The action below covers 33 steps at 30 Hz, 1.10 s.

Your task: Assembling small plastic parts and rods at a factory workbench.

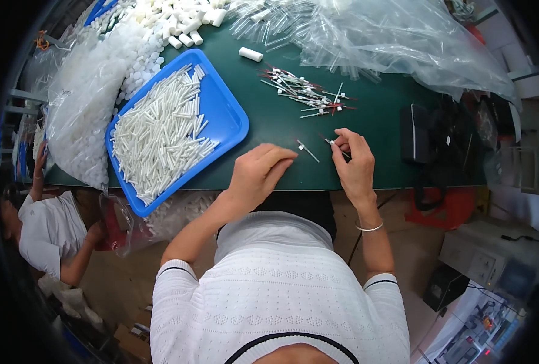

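Observation:
Above the near part of the green table [269, 127], my right hand [355, 161] pinches a thin rod with a small white collar [329, 141] between thumb and fingers. A similar thin rod [309, 151] lies on the table between my two hands. My left hand [258, 173] is closed, thumb and fingertips together; whatever it holds, if anything, is too small to make out. Beyond the hands is a loose pile of these rods [306, 90], with white collars and red tips. Left of my left hand, a blue tray [227, 115] holds many short white tubes [160, 133].
One thick white cylinder [251, 54] lies behind the tray, near more white cylinders [184, 21]. Clear plastic bags [397, 42] and clear tubes cover the back. A bag of white caps [87, 109] stands at left, a black case [416, 133] at right. Another person [54, 230] sits far left.

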Motion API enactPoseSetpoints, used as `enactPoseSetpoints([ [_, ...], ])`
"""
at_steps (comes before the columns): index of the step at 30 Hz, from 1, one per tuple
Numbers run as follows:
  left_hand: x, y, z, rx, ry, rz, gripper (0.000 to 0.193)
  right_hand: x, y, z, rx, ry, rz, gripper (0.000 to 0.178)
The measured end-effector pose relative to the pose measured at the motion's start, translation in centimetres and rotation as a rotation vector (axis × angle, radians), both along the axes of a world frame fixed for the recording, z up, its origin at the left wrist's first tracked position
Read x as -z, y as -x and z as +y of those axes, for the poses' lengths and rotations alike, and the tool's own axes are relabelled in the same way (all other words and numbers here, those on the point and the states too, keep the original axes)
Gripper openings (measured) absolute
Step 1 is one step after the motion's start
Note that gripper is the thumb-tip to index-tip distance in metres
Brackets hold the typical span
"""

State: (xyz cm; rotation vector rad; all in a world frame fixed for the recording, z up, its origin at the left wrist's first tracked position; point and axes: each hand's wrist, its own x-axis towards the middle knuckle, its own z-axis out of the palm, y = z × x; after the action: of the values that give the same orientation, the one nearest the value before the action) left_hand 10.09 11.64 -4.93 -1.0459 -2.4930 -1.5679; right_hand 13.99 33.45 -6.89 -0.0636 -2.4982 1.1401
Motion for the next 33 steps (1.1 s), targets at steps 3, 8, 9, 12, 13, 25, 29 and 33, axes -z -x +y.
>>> enactPoseSetpoints([
  [3, -1.2, 1.4, 2.5, -0.036, 0.143, 0.375, 0.05, -1.2, -0.4, -0.9, -0.065, -0.025, 0.029, 0.032],
  [8, -0.1, 2.7, 2.3, 0.006, 0.221, 0.529, 0.013, -3.2, -0.5, -2.7, -0.19, -0.018, 0.114, 0.033],
  [9, -0.4, 2.7, 1.9, -0.008, 0.211, 0.55, 0.012, -3.3, -0.1, -3.0, -0.226, -0.061, 0.15, 0.032],
  [12, -1.6, 2.5, 0.2, -0.034, 0.225, 0.535, 0.011, -2.6, 0.8, -3.6, -0.343, -0.048, 0.078, 0.018],
  [13, -2.0, 2.6, -0.6, -0.03, 0.245, 0.502, 0.01, -2.6, 0.7, -3.9, -0.379, 0.002, -0.008, 0.01],
  [25, 0.9, 27.0, -17.7, -0.639, 0.952, 0.361, 0.021, -1.3, 1.1, -2.7, -0.216, -0.099, -0.04, 0.015],
  [29, 0.6, 26.6, -17.7, -0.625, 0.801, 0.362, 0.022, -1.7, 0.8, -2.5, -0.146, 0.097, -0.023, 0.011],
  [33, -3.0, 18.1, -12.8, -0.306, 0.049, -0.16, 0.017, -2.5, 0.2, -4.6, -0.163, 0.412, -0.147, 0.007],
])
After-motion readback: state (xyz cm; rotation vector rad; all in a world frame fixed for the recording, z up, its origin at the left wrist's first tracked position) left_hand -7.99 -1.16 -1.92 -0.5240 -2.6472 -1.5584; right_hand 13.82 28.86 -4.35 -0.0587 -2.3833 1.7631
